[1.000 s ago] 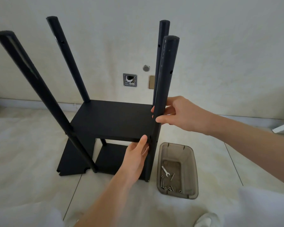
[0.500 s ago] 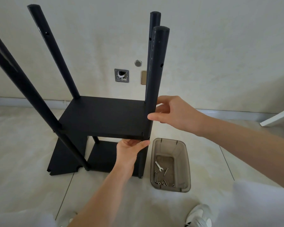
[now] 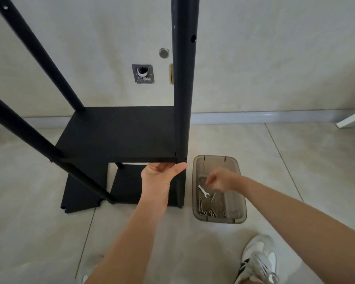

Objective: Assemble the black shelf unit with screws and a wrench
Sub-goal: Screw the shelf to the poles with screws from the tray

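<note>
The black shelf unit stands on the floor with its middle shelf board (image 3: 119, 134) between four upright poles. My left hand (image 3: 162, 175) grips the board's front edge from below, right beside the front right pole (image 3: 183, 78). A clear brown tray (image 3: 240, 203) sits on the floor to the right of the unit and holds a small silver wrench (image 3: 203, 191) and several screws (image 3: 210, 212). My right hand (image 3: 219, 179) hovers inside the tray just above the wrench, blurred by motion. I cannot make out its fingers.
A loose black panel (image 3: 80, 193) lies on the floor at the unit's left foot. My shoe (image 3: 258, 261) is near the tray's front. On the wall behind are a metal pipe fitting (image 3: 143, 73) and a round cap (image 3: 164, 52). A white object (image 3: 353, 117) sits at far right.
My right hand let go of the front right pole and dropped into the tray. My left hand stayed on the board's front edge. The view moved closer and lower.
</note>
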